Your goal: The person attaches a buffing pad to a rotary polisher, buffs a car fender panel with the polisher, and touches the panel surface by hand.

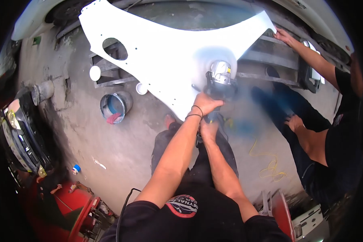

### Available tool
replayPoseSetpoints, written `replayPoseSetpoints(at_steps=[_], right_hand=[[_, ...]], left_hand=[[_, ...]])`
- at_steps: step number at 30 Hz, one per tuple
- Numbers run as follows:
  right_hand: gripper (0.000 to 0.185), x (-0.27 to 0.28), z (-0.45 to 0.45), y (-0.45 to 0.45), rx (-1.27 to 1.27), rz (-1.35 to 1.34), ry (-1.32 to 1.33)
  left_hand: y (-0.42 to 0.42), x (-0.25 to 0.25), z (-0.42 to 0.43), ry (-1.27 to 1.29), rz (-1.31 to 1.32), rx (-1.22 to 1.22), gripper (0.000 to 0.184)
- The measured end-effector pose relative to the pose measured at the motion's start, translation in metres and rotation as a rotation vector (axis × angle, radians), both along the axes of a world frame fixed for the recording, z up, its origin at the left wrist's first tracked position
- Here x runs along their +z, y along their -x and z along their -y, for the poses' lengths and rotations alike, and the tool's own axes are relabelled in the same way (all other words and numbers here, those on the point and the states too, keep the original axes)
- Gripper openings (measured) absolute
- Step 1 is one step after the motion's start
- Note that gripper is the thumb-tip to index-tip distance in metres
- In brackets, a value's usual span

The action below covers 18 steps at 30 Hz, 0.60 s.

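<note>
A white car fender (157, 44) lies across a metal stand in front of me. A power polisher (220, 76) with a silver head and dark body is over its right part. A round blurred area surrounds the head; I cannot make out the pad's edge clearly. My left hand (207, 103), with dark bands at the wrist, is wrapped round the polisher's body, close to the fender's lower edge. My right hand (209, 130) is closed round the rear handle, nearer my body. Its fingers are partly hidden.
At right, another person's hand (284, 36) holds the fender's tip. A bucket (127, 103) with water and a pink cloth stands left on the floor. A yellow cord (272, 163) lies at right. A car bumper (24, 137) is far left; a red cart (78, 213) stands lower left.
</note>
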State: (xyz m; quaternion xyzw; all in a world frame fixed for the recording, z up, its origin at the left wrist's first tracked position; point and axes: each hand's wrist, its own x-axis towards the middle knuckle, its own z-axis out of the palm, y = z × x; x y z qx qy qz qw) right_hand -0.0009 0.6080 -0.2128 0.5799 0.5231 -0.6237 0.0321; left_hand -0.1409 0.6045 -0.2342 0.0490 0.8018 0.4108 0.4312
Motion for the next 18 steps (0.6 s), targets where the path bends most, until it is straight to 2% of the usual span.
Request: replayPoseSetpoints(at_steps=[1, 2, 3, 4, 6, 8, 11, 13, 15, 18], right_hand=[[0.020, 0.002, 0.007, 0.006, 0.013, 0.007, 0.067], [0.023, -0.010, 0.018, 0.006, 0.077, -0.016, 0.063], [0.027, 0.001, 0.024, 0.016, 0.096, -0.010, 0.097], [0.030, 0.011, 0.033, 0.028, 0.112, -0.005, 0.130], [0.035, 0.012, 0.051, 0.047, 0.253, -0.044, 0.002], [0.041, 0.023, 0.061, 0.070, 0.325, -0.051, 0.030], [0.042, 0.024, 0.069, 0.088, 0.425, -0.024, 0.018], [0.043, 0.030, 0.061, 0.097, 0.609, 0.041, -0.071], [0.044, 0.031, 0.055, 0.091, 0.593, 0.062, -0.078], [0.044, 0.019, 0.058, 0.060, 0.555, 0.108, -0.095]], left_hand=[[0.006, 0.001, 0.011, 0.008, 0.001, 0.009, 0.059], [0.013, 0.003, 0.025, -0.024, 0.038, 0.055, 0.070], [0.021, 0.006, 0.040, -0.059, 0.075, 0.098, 0.082], [0.030, 0.010, 0.054, -0.063, 0.058, 0.131, 0.067], [0.049, 0.028, 0.083, -0.095, 0.060, 0.218, 0.051], [0.064, 0.039, 0.110, -0.076, 0.078, 0.390, 0.042], [0.078, 0.041, 0.140, -0.114, 0.110, 0.555, 0.044], [0.078, 0.038, 0.146, -0.134, 0.131, 0.591, 0.045], [0.069, 0.031, 0.146, -0.133, 0.183, 0.651, 0.044], [0.047, 0.024, 0.134, -0.101, 0.250, 0.494, 0.050]])
